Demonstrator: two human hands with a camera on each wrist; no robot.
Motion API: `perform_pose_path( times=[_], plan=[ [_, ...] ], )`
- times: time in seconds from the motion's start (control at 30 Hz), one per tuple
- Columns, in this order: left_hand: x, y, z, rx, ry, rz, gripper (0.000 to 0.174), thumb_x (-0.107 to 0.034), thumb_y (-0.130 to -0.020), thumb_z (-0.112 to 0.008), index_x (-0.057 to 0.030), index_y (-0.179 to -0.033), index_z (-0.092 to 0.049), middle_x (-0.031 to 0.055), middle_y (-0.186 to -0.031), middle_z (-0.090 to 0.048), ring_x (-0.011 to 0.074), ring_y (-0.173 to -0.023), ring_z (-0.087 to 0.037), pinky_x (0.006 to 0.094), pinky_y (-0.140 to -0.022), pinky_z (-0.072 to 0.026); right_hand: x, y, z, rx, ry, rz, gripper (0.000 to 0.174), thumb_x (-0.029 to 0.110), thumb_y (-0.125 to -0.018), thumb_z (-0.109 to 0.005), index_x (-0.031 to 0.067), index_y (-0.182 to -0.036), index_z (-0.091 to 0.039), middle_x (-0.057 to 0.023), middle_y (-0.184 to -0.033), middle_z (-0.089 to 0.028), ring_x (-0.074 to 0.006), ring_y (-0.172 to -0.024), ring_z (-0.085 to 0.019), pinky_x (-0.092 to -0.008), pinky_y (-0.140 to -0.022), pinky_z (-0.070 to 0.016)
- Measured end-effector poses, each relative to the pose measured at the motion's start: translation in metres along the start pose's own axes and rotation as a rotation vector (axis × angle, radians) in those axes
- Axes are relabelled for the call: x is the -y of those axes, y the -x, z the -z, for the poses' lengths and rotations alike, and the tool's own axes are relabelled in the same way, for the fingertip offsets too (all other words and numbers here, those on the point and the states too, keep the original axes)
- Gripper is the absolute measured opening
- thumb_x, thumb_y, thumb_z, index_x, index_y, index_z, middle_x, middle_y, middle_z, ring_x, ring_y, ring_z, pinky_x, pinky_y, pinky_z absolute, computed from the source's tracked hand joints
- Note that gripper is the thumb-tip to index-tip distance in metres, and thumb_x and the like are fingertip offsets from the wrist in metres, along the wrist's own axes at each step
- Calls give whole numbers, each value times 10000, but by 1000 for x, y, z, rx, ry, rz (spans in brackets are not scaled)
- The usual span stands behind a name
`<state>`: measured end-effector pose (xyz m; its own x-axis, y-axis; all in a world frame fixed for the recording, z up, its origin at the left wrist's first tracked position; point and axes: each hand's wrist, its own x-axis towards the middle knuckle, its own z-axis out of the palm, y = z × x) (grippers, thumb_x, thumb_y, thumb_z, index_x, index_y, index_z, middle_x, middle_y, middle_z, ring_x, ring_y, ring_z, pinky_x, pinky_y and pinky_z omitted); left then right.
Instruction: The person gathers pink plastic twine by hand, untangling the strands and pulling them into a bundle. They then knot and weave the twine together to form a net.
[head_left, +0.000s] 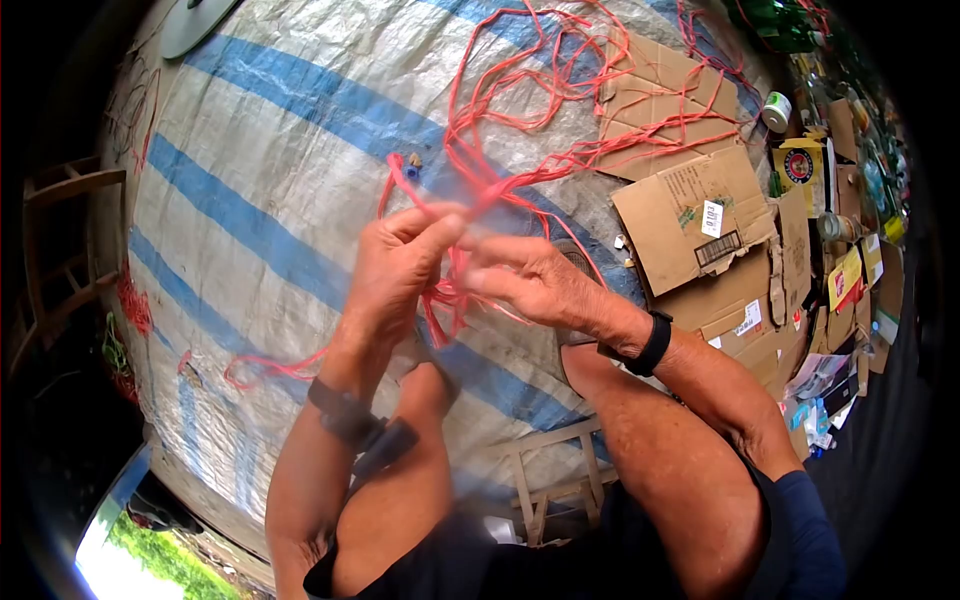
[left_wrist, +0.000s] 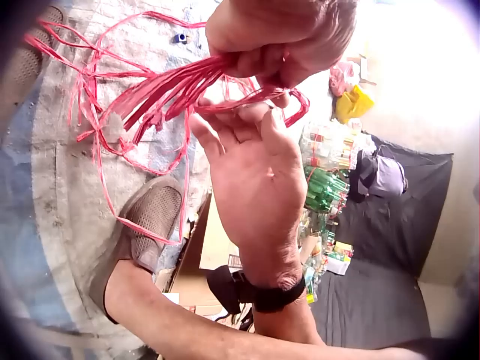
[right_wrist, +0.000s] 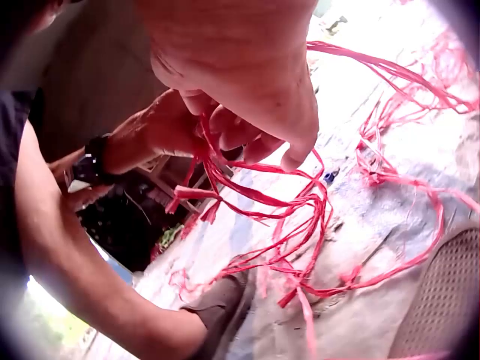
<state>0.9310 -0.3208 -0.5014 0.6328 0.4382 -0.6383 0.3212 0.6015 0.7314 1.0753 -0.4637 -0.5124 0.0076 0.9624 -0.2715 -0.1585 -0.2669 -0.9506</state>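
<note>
Between both hands, above the ground sheet, is a bundle of pinkish-red plastic twine (left_wrist: 169, 94) in flat strands. My left hand (head_left: 400, 265) grips the gathered strands between thumb and curled fingers, with a short end standing up above it. The right hand (head_left: 535, 280), slightly blurred, meets it from the other side. In the left wrist view, the right hand's curled fingers (left_wrist: 217, 112) pinch a strand just under the bundle. Loops and cut-looking ends of twine (right_wrist: 300, 214) hang below the hands in the right wrist view.
More twine (head_left: 520, 80) lies tangled across the blue-striped sheet (head_left: 270, 170) and over flattened cardboard (head_left: 690, 220) at right. Bottles (left_wrist: 326, 187) and packaging stand beyond. A small wooden stool (head_left: 540, 470) is near the legs, and shoes (left_wrist: 154, 217) rest on the sheet.
</note>
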Motion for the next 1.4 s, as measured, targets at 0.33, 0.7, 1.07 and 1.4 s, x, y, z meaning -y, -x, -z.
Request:
perform_pose_path(
  times=[0.33, 0.7, 1.07, 1.4],
  plan=[
    [5, 2, -9, -41, 44, -20, 225, -144, -958, -674, -4, -1133, -689, 40, -854, -711, 34, -613, -558, 185, -508, -391, -16, -6, -16, -63, -230, -56, 146, 122, -952, -633, 6, -1040, -624, -10, -975, -630, -71, -836, -564, -275, -766, -477],
    [10, 4, 3, -164, -44, -64, 226, -157, -946, -693, -11, -1116, -715, -72, -671, -538, 13, -532, -396, 201, -470, -286, 15, 28, 24, 68, -225, -270, 255, 200, -999, -568, 33, -815, -623, 4, -706, -586, -76, -660, -540, -253, -612, -428],
    [7, 2, 32, -334, 7, -163, 254, -153, -936, -700, -3, -1141, -690, 30, -859, -718, 13, -514, -381, 191, -455, -283, 88, 123, 81, -103, 70, -463, 400, 308, -1016, -541, 31, -729, -573, 32, -590, -470, -41, -499, -397, -234, -456, -289],
    [12, -1, 37, -421, -11, -177, 268, -152, -943, -691, 3, -1161, -684, 24, -843, -705, 3, -510, -373, 181, -441, -252, 64, 267, 111, -270, 177, -989, 539, 470, -987, -503, 36, -688, -613, 24, -555, -475, -78, -512, -436, -250, -481, -314]
  ],
)
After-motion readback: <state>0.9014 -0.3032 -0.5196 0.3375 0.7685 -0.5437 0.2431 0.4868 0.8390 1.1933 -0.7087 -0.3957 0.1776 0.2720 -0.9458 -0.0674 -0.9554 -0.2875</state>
